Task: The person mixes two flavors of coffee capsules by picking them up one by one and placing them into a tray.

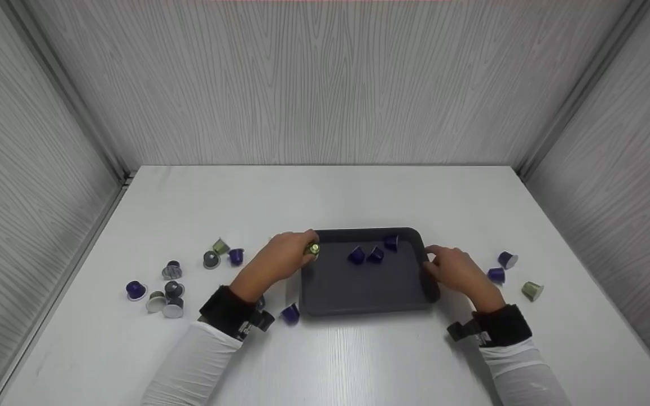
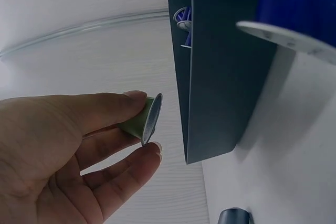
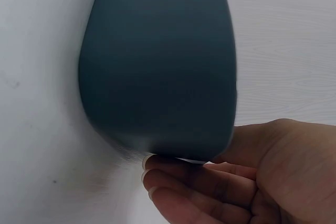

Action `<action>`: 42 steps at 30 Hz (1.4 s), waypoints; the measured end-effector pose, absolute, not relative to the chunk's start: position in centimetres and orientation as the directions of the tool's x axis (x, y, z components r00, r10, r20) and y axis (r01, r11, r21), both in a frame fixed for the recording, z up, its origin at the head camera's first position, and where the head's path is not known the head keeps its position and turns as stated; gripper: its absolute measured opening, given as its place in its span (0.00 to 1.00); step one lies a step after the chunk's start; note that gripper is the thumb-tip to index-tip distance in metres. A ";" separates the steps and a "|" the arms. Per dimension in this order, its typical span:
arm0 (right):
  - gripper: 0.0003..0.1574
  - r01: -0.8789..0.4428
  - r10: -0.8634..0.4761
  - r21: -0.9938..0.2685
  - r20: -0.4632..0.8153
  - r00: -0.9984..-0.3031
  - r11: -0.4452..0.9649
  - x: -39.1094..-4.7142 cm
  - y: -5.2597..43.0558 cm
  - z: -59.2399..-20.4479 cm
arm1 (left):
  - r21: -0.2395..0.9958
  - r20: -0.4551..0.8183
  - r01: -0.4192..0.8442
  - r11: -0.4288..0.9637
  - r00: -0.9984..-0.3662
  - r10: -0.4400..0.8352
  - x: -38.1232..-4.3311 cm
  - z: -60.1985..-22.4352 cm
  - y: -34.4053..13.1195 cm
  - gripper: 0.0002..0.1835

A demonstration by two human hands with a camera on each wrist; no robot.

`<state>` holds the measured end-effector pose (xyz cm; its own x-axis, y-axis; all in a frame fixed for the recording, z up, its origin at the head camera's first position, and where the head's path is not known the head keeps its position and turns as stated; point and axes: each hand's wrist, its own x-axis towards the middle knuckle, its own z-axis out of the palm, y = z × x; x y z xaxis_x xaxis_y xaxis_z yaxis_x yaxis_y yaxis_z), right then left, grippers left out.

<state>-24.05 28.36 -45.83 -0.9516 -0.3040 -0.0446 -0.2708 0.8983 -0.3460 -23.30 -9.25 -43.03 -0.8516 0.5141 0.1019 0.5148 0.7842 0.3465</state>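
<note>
A dark grey tray (image 1: 365, 290) lies on the white table with several purple coffee capsules (image 1: 356, 255) toward its back. My left hand (image 1: 285, 255) is at the tray's left rim and pinches a green coffee capsule (image 2: 137, 123) between thumb and fingers. In the left wrist view, that capsule's silver rim faces the tray wall, a short gap apart. My right hand (image 1: 458, 272) grips the tray's right edge. In the right wrist view, its fingers (image 3: 178, 174) lie along the tray's end, and the tray wall hides part of the thumb.
Left of the tray lie several loose capsules: purple (image 1: 135, 290), grey (image 1: 211, 259) and green (image 1: 220, 246). A purple capsule (image 1: 290, 313) sits by the tray's front left corner. On the right are two purple capsules (image 1: 496, 275) and a green one (image 1: 532, 290). Wood-grain panels (image 1: 325, 84) enclose the table.
</note>
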 end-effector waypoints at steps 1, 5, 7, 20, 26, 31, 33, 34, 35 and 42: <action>0.25 -0.273 -0.305 -0.347 -0.042 -0.951 0.897 -24.1 28.4 -45.8 | 0.346 0.101 0.521 0.781 -0.848 0.521 -23.4 -43.0 -9.0 0.16; 0.25 -0.276 -0.306 -0.353 -0.033 -0.951 0.894 -24.1 28.5 -45.9 | 0.347 0.094 0.539 0.767 -0.834 0.543 -23.7 -43.0 -7.9 0.14; 0.25 -0.276 -0.306 -0.355 -0.030 -0.952 0.893 -24.1 28.5 -45.9 | 0.339 0.090 0.550 0.763 -0.826 0.556 -23.9 -43.1 -7.3 0.13; 0.24 -0.273 -0.310 -0.357 -0.052 -0.949 0.894 -23.9 28.4 -45.7 | 0.215 0.031 0.605 0.767 -0.789 0.614 -24.5 -43.7 -4.8 0.07; 0.24 -0.277 -0.310 -0.347 -0.041 -0.950 0.896 -24.0 28.4 -45.7 | 0.108 0.037 0.665 0.739 -0.745 0.666 -24.5 -44.1 -3.9 0.03; 0.24 -0.283 -0.313 -0.347 -0.032 -0.949 0.894 -24.0 28.4 -45.8 | 0.066 0.003 0.681 0.729 -0.731 0.682 -24.3 -44.1 -3.1 0.05; 0.24 -0.285 -0.314 -0.345 -0.028 -0.949 0.894 -24.0 28.4 -45.9 | 0.037 -0.019 0.680 0.732 -0.732 0.681 -24.3 -44.1 -2.8 0.06; 0.23 -0.286 -0.314 -0.345 -0.026 -0.949 0.894 -24.1 28.4 -45.9 | 0.021 -0.033 0.678 0.735 -0.734 0.678 -24.3 -44.1 -2.7 0.07; 0.23 -0.288 -0.315 -0.345 -0.024 -0.949 0.893 -24.1 28.4 -45.9 | 0.005 -0.045 0.675 0.738 -0.737 0.675 -24.2 -44.1 -2.5 0.07; 0.24 -0.278 -0.307 -0.353 -0.028 -0.951 0.893 -24.0 28.4 -45.9 | -0.032 -0.101 0.668 0.744 -0.742 0.662 -24.3 -44.1 -1.9 0.07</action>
